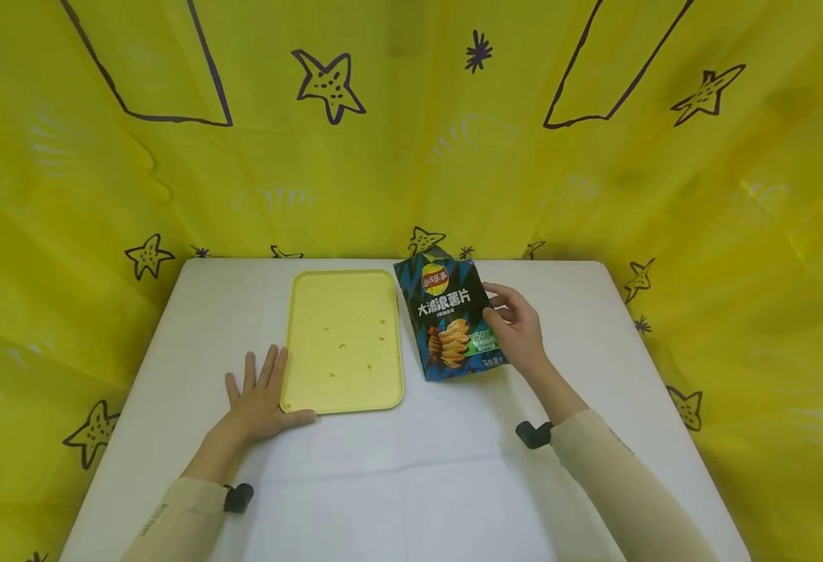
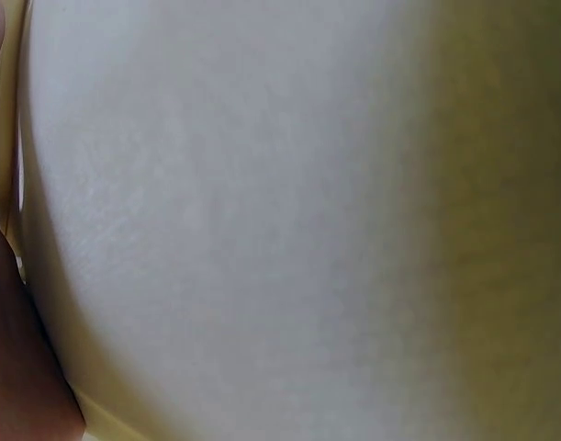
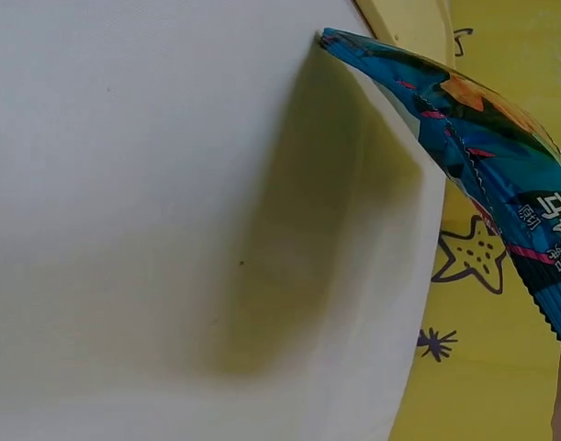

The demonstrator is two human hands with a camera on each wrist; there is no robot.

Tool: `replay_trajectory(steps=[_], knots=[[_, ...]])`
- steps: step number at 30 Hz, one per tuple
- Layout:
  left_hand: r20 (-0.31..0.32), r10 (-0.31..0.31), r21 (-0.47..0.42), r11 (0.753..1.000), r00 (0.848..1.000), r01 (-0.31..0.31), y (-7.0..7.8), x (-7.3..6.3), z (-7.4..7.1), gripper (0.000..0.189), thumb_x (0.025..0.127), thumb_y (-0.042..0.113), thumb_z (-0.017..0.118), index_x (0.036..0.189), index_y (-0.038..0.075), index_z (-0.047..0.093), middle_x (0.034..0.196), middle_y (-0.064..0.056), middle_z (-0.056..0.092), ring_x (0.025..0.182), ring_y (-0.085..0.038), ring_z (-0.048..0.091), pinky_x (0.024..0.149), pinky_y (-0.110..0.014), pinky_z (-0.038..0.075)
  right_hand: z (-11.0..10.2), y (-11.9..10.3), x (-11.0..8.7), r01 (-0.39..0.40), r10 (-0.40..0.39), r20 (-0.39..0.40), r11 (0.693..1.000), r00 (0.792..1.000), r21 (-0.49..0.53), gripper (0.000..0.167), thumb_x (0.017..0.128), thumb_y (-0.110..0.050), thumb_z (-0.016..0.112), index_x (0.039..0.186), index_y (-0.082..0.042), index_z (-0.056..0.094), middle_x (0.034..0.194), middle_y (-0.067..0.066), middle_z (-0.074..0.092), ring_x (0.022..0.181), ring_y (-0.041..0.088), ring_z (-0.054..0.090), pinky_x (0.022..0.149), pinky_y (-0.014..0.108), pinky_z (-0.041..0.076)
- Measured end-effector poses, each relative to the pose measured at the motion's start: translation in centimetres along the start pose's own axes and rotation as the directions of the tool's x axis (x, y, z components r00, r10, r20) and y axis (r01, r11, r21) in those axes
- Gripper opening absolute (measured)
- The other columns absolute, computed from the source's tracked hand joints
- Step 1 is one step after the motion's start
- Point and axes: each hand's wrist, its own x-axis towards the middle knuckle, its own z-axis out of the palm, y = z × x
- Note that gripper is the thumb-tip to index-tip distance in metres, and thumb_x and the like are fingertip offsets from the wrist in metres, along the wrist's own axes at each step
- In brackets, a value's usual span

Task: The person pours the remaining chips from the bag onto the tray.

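The left hand has its fingers spread wide and straight. It rests on the white table and touches the near left corner of the yellow tray. The right hand has bent fingers and pinches the right edge of a chip bag. The bag is blue and black, with big white letters, a round yellow and red badge and a picture of wavy chips. Its top tips to the left. The bag is just left of the right fingers, right of the tray, and well apart from the left hand. Little crumbs dot the tray.
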Motion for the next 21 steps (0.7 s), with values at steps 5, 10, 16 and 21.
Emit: replay_trajectory(steps=[5,10,16,21], knots=[[-0.001,-0.003,-0.003,1.000,1.000,0.003,0.1,0.0,0.1,0.131,0.076,0.078,0.063,0.159,0.008,-0.010,0.167,-0.019,-0.010,0.146,-0.051,-0.022,0.103,-0.076,-0.020,0.2,-1.1,0.2,0.085,-0.082,0.052,0.995,0.995,-0.047,0.036,0.093,0.010,0.058,0.129,0.008,0.060,0.102,0.029,0.061,0.080,0.035,0.065,0.066,0.015,0.051],[-0.009,-0.002,0.006,1.000,1.000,0.002,-0.2,0.0,0.2,0.132,0.075,0.080,0.063,0.159,0.009,-0.010,0.167,-0.019,-0.010,0.146,-0.051,-0.022,0.103,-0.076,-0.020,0.4,-2.5,0.4,0.132,-0.119,0.109,0.984,0.987,-0.122,0.034,0.094,0.007,0.060,0.128,0.004,0.063,0.100,0.024,0.064,0.081,0.023,0.065,0.065,0.015,0.051],[-0.011,-0.001,0.011,1.000,1.000,0.001,-0.2,0.1,0.1,0.133,0.075,0.079,0.064,0.159,0.008,-0.009,0.167,-0.020,-0.009,0.146,-0.051,-0.021,0.103,-0.077,-0.019,0.8,-3.6,1.1,0.196,-0.164,0.188,0.966,0.968,-0.168,0.035,0.092,0.009,0.060,0.126,0.003,0.064,0.097,0.023,0.066,0.077,0.026,0.065,0.065,0.017,0.053],[-0.009,-0.008,0.014,1.000,1.000,0.008,-0.1,0.0,0.0,0.133,0.075,0.079,0.064,0.159,0.007,-0.008,0.167,-0.020,-0.009,0.147,-0.051,-0.021,0.103,-0.077,-0.019,1.2,-2.1,2.4,0.251,-0.199,0.265,0.951,0.944,-0.181,0.037,0.093,0.003,0.063,0.129,-0.007,0.066,0.099,0.014,0.070,0.081,0.024,0.068,0.068,0.024,0.057]])
